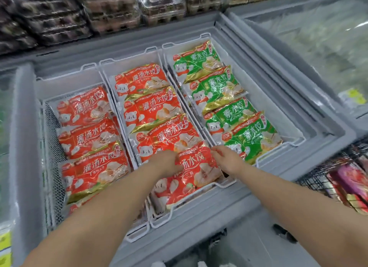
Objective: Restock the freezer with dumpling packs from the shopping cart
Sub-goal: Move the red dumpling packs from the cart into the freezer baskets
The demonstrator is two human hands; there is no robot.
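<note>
An open chest freezer (235, 203) holds three white wire baskets. The left basket (49, 127) and the middle basket (179, 213) carry red dumpling packs in overlapping rows; the right basket (294, 139) carries green dumpling packs (253, 135). The nearest red dumpling pack (191, 179) lies at the front of the middle basket. My left hand (167, 163) grips its left edge and my right hand (225, 157) pinches its upper right corner. The black shopping cart (326, 173) stands at the right with pink and red packs (350, 185) inside.
Stacked egg cartons (111, 13) fill the shelf behind the freezer. A second freezer with a closed glass lid (310, 39) adjoins on the right, and another glass lid (6, 127) on the left. The grey freezer rim runs along the front.
</note>
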